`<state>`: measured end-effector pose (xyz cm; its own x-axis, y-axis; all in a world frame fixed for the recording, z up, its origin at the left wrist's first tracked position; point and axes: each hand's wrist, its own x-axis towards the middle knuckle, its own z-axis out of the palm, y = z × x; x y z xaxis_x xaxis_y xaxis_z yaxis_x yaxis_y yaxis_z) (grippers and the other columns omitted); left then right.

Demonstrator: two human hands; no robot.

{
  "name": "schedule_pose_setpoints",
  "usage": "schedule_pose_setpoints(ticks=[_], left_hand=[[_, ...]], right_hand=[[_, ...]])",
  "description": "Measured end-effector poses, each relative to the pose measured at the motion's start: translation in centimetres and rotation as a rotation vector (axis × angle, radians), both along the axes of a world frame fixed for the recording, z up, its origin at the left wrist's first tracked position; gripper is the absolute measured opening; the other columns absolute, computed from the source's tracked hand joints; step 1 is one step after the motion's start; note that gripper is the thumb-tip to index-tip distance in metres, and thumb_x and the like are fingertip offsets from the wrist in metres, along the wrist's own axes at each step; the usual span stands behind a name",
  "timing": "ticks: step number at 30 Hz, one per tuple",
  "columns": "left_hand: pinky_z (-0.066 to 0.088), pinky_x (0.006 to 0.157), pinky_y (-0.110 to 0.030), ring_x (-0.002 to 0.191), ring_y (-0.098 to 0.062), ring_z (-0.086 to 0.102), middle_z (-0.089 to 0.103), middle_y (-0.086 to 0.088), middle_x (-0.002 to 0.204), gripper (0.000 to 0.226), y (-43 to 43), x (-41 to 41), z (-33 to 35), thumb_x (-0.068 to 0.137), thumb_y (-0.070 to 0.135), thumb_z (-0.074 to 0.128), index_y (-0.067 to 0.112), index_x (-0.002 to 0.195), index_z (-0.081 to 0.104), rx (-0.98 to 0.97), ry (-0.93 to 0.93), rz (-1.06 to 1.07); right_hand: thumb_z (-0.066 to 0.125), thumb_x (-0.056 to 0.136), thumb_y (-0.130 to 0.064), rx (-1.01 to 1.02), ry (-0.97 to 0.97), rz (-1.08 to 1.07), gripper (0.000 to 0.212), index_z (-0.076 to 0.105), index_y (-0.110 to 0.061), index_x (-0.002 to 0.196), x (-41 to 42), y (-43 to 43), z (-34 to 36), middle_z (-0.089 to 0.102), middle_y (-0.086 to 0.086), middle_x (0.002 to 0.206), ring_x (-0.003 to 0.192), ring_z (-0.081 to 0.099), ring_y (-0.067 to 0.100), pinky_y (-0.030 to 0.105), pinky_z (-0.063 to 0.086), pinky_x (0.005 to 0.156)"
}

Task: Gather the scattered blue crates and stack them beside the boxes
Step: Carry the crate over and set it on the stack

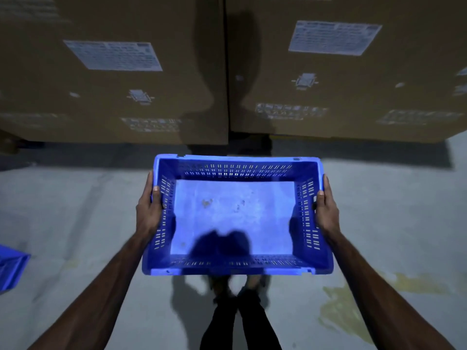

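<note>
My left hand [149,213] and right hand [326,210] each keep a curled grip on a short end of the blue crate [235,210], its long axis broadside to the boxes [113,84] ahead.

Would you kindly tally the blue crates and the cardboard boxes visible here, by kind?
Blue crates: 2, the held crate and the crate at the left edge
Cardboard boxes: 2, the left box and the right box
Total: 4

A: A pale grey concrete floor [75,210] filled the lower frame there, dim and a touch blurred.
B: And a blotchy yellowish stain [338,309] sat on it at lower right, with a fainter yellow streak [409,281] just above and a dark shadow band [353,152] along the far side.
</note>
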<state>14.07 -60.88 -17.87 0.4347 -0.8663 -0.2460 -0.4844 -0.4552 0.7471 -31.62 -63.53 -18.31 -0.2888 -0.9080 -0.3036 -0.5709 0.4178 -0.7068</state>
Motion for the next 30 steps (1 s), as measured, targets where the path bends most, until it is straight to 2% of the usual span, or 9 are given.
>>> schedule_pose_setpoints(ticks=[6, 10, 14, 17, 19, 22, 26, 28, 30], left_hand=[[0.051, 0.103, -0.056, 0.123, -0.041, 0.061, 0.061, -0.018, 0.14, 0.046, -5.3, 2.5, -10.3, 0.099, 0.069, 0.035, 0.072, 0.144, 0.026, 0.006, -0.004, 0.023], [0.054, 0.095, -0.052, 0.105, -0.037, 0.069, 0.066, -0.018, 0.132, 0.049, -8.2, 3.4, -15.0, 0.103, 0.059, 0.038, 0.063, 0.15, 0.027, -0.021, -0.006, 0.062], [0.055, 0.091, -0.056, 0.1, -0.038, 0.07, 0.065, -0.021, 0.132, 0.051, -9.6, 3.9, -18.3, 0.1, 0.066, 0.037, 0.065, 0.149, 0.026, -0.018, 0.003, 0.048], [0.056, 0.089, -0.046, 0.087, -0.029, 0.07, 0.072, -0.014, 0.117, 0.05, -9.6, 3.2, -19.3, 0.104, 0.061, 0.036, 0.058, 0.153, 0.026, -0.04, 0.002, 0.043], [0.056, 0.09, -0.042, 0.089, -0.026, 0.071, 0.073, -0.01, 0.116, 0.049, -9.8, 3.1, -19.7, 0.106, 0.058, 0.035, 0.056, 0.154, 0.025, -0.061, -0.015, 0.038], [0.057, 0.091, -0.046, 0.094, -0.027, 0.072, 0.072, -0.011, 0.122, 0.049, -9.8, 3.4, -19.9, 0.105, 0.059, 0.035, 0.058, 0.153, 0.024, -0.054, -0.012, 0.023], [0.055, 0.089, -0.041, 0.097, -0.031, 0.071, 0.072, -0.009, 0.124, 0.05, -9.7, 2.9, -19.6, 0.105, 0.059, 0.035, 0.055, 0.155, 0.026, -0.046, -0.086, 0.043], [0.052, 0.094, -0.035, 0.105, -0.027, 0.069, 0.069, -0.001, 0.133, 0.051, -9.6, 2.7, -19.6, 0.105, 0.058, 0.037, 0.049, 0.155, 0.032, -0.041, -0.107, 0.062], [0.049, 0.102, -0.035, 0.11, -0.025, 0.067, 0.07, -0.001, 0.129, 0.052, -9.8, 3.1, -19.7, 0.103, 0.056, 0.042, 0.046, 0.154, 0.038, 0.0, -0.081, 0.111]], right_hand=[[0.026, 0.103, -0.06, 0.045, -0.004, -0.017, 0.043, 0.011, -0.08, 0.138, 1.7, -5.5, -8.6, 0.058, 0.002, 0.146, 0.115, 0.065, 0.035, 0.057, 0.049, 0.104], [0.026, 0.104, -0.06, 0.037, 0.024, -0.018, 0.043, 0.011, -0.078, 0.14, 2.9, -8.2, -13.1, 0.058, 0.0, 0.145, 0.117, 0.064, 0.035, 0.054, 0.048, 0.106], [0.026, 0.103, -0.061, 0.018, 0.053, 0.004, 0.045, 0.013, -0.074, 0.145, 2.8, -9.7, -16.3, 0.059, -0.001, 0.145, 0.117, 0.064, 0.037, 0.054, 0.048, 0.106], [0.025, 0.103, -0.063, -0.022, 0.08, 0.007, 0.046, 0.015, -0.071, 0.147, 2.5, -10.3, -17.6, 0.061, 0.001, 0.143, 0.115, 0.065, 0.036, 0.054, 0.049, 0.104], [0.025, 0.103, -0.064, -0.04, 0.083, 0.012, 0.047, 0.016, -0.069, 0.148, 2.4, -10.7, -17.9, 0.063, 0.004, 0.139, 0.11, 0.067, 0.035, 0.054, 0.051, 0.101], [0.025, 0.104, -0.063, -0.024, 0.089, 0.025, 0.047, 0.014, -0.069, 0.149, 2.3, -10.5, -17.9, 0.07, 0.01, 0.123, 0.094, 0.069, 0.036, 0.056, 0.055, 0.091], [0.021, 0.103, -0.066, 0.012, 0.077, 0.024, 0.048, 0.009, -0.069, 0.149, 2.2, -10.5, -17.8, 0.07, 0.014, 0.124, 0.099, 0.068, 0.041, 0.058, 0.053, 0.096], [0.02, 0.102, -0.066, 0.029, 0.092, 0.042, 0.049, 0.006, -0.07, 0.148, 2.1, -10.5, -17.9, 0.07, 0.016, 0.121, 0.096, 0.068, 0.043, 0.059, 0.053, 0.095], [0.022, 0.101, -0.066, 0.042, 0.103, 0.079, 0.049, 0.004, -0.073, 0.146, 1.6, -10.5, -18.0, 0.07, 0.016, 0.124, 0.094, 0.068, 0.044, 0.061, 0.054, 0.091]])
